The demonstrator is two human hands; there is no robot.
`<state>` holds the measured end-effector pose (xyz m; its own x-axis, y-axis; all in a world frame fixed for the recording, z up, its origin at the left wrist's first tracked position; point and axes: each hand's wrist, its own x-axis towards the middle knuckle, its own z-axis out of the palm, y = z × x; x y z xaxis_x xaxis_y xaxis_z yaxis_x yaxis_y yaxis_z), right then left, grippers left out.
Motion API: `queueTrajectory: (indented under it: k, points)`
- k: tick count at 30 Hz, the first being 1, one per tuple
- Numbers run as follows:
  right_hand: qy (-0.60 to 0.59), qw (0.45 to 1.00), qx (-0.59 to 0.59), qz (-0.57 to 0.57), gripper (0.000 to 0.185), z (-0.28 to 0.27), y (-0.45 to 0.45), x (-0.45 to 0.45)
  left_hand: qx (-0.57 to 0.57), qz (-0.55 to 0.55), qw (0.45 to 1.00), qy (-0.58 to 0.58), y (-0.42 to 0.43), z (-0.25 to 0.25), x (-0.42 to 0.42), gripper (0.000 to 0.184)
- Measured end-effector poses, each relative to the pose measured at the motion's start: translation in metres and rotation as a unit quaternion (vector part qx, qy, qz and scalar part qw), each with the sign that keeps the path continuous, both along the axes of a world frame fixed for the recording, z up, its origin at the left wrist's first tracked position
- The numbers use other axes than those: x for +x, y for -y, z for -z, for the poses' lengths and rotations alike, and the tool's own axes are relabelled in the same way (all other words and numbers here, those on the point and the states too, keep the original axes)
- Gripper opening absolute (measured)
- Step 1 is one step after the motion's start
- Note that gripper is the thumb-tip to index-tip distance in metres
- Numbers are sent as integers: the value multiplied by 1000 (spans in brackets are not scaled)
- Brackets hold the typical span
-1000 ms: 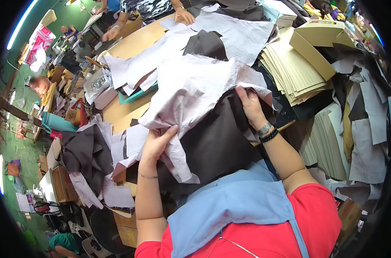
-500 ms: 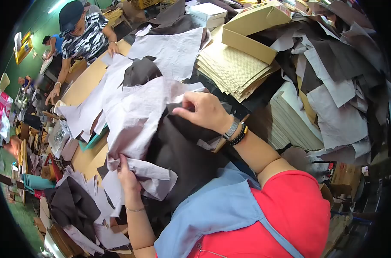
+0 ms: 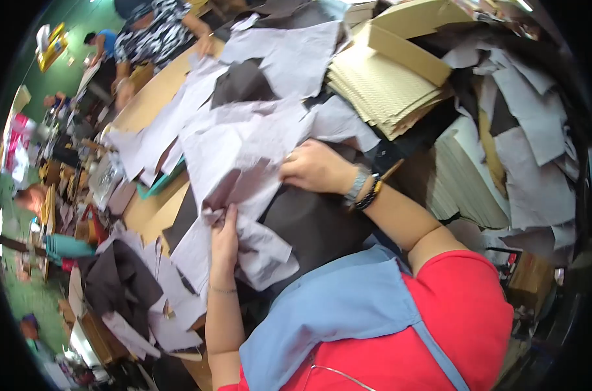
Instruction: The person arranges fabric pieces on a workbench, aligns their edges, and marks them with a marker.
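Note:
A crumpled light lilac cloth (image 3: pixel 244 140) lies bunched in front of me, over a dark brown cloth (image 3: pixel 315 221). My left hand (image 3: pixel 224 238) pinches a gathered fold of the lilac cloth between thumb and fingers. To the right, my right hand (image 3: pixel 318 168) has its fingers closed at the lilac cloth's right edge, where it meets the dark cloth; the fingertips are partly hidden. A loose end of the lilac cloth hangs below my left hand. Another dark piece (image 3: pixel 240 83) rests just beyond the lilac cloth.
Textured cream sheets (image 3: pixel 387 85) are stacked at the upper right, with a cream box (image 3: pixel 410 52) on them. Farther right are a pale stack (image 3: pixel 468 173) and heaped scraps (image 3: pixel 537 130). A dark cloth pile (image 3: pixel 120 280) sits left. Another person (image 3: pixel 159 32) is across the wooden table (image 3: pixel 143 107).
My right hand has come to the lilac cloth's edge and closed on it. The lilac cloth has shifted and its fold at my left hand has opened wider. The camera view has turned.

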<state>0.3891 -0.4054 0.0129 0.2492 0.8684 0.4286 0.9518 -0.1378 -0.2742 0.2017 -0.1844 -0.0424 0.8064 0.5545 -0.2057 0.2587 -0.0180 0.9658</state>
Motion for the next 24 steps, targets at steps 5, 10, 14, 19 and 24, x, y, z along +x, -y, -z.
queueTrajectory:
  k: [5,10,14,19,24]
  points:
    - [19,993,118,19,13,-12,1,1,-99,-71,992,44,13,-21,4,55]
    - [10,994,91,52,11,-9,3,6,-196,-90,976,20,6,-19,3,55]
    - [21,996,71,50,8,-6,8,9,-99,-46,994,10,14,-30,1,55]
    - [72,986,148,20,10,-5,13,9,31,18,999,-7,14,-32,-3,60]
    - [117,980,159,1,14,3,17,6,-43,-61,994,77,17,-30,4,66]
